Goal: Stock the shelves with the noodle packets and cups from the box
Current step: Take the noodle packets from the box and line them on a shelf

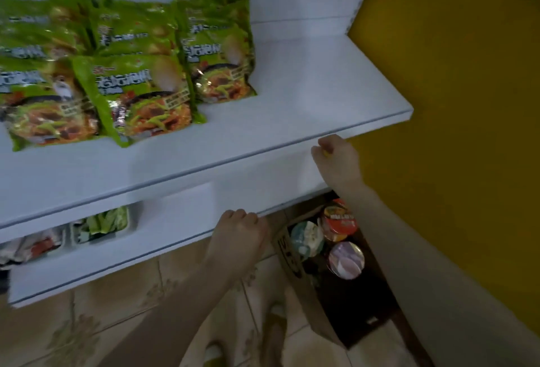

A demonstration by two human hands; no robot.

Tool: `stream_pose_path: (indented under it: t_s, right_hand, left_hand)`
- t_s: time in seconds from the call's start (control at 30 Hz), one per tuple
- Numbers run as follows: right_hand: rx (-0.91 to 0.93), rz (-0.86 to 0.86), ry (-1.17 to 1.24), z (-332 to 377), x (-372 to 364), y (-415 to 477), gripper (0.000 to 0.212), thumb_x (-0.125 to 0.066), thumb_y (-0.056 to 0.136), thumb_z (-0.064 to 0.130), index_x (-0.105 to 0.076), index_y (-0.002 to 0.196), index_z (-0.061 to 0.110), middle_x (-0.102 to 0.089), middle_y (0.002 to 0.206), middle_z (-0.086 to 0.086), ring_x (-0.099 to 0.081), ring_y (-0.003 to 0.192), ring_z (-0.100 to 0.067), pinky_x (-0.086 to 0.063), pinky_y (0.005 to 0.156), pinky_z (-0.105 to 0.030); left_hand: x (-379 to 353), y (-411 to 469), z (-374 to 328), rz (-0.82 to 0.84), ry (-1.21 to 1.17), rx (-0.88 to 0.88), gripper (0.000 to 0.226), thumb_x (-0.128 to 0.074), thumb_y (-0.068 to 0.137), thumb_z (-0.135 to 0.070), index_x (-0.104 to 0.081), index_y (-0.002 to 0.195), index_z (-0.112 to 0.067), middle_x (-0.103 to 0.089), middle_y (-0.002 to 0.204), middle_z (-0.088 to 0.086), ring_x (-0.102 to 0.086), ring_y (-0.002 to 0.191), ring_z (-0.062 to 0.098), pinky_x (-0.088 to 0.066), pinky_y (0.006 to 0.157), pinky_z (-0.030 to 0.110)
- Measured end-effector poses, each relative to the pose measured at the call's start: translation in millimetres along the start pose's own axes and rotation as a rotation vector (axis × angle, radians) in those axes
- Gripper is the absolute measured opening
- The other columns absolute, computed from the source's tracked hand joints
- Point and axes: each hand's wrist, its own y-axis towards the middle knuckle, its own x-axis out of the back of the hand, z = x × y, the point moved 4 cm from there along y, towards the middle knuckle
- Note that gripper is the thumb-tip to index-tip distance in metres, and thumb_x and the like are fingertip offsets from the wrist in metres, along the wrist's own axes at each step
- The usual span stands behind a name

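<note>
White shelving fills the left and centre of the view, with a yellow wall panel (453,74) to the right and patterned beige floor tiles (117,293) below.

Green noodle packets (140,97) are laid flat in overlapping rows on the left part of the upper shelf (292,97); its right part is bare. On the lower shelf (175,220), a white tray (132,224) is noted under the upper shelf's overhang, with green packets in it. Further packets to its left are blurred.

An open cardboard box (304,293) stands on the floor beside the shelving's right end. Three noodle cups are seen in it, lids up: a red-lidded cup (340,222), a teal-lidded cup (306,239) and a purple-lidded cup (346,260), set close together.

The left hand (242,230) is held at the front edge of the lower shelf, just left of the box, fingers curled into a fist with nothing seen in it. The right hand (336,159) is raised just below the upper shelf's front edge, fingers curled inward. A small yellow speck shows at its fingers; whether anything is held cannot be determined.
</note>
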Motion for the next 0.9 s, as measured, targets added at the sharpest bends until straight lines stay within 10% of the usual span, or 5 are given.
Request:
stream_pose_path:
  t_s: [0.17, 0.33, 0.77, 0.9]
  right_hand:
    - [-0.245, -0.051, -0.079, -115.0, 51.4, -32.2, 0.03, -0.05, 0.094, 0.02, -0.059, 0.113, -0.001, -0.064, 0.113, -0.018, -0.059, 0.103, -0.029, -0.038, 0.07, -0.025]
    - [-0.503, -0.051, -0.102, -233.1, 73.2, -63.4, 0.033, -0.051, 0.093, 0.021, -0.056, 0.119, 0.001, -0.062, 0.117, -0.018, -0.058, 0.108, -0.03, -0.033, 0.07, -0.022]
    - [-0.809, 0.204, 0.037, -425.8, 0.8, -133.7, 0.025, -0.049, 0.094, 0.017, -0.059, 0.111, 0.001, -0.063, 0.099, -0.014, -0.058, 0.094, -0.025, -0.036, 0.068, -0.02]
    - [-0.873, 0.283, 0.069, -460.6, -54.4, -147.6, 0.03, -0.049, 0.094, 0.02, -0.055, 0.118, 0.003, -0.062, 0.113, -0.015, -0.057, 0.107, -0.029, -0.042, 0.082, -0.027]
  left_hand:
    - [-39.2, 29.9, -72.7, 0.082, -0.129, -0.19, 0.016, -0.053, 0.064, -0.015, -0.051, 0.048, -0.016, -0.053, 0.046, 0.003, -0.051, 0.04, 0.02, -0.04, 0.042, 0.022]
    - [-83.5, 54.4, -145.0, 0.254, -0.108, -0.292, 0.028, -0.085, 0.051, -0.02, -0.058, 0.048, -0.016, -0.054, 0.045, 0.004, -0.05, 0.036, 0.019, -0.036, 0.038, 0.018]
    - [-227.1, 70.3, -213.5, 0.649, 0.062, -0.387, 0.037, -0.09, 0.034, -0.023, -0.055, 0.046, -0.018, -0.049, 0.039, 0.001, -0.048, 0.03, 0.016, -0.035, 0.032, 0.016]
    - [-275.8, 69.8, -209.5, 0.778, 0.145, -0.404, 0.018, -0.047, 0.093, -0.026, -0.058, 0.101, -0.014, -0.064, 0.099, 0.006, -0.063, 0.09, 0.022, -0.048, 0.07, 0.03]
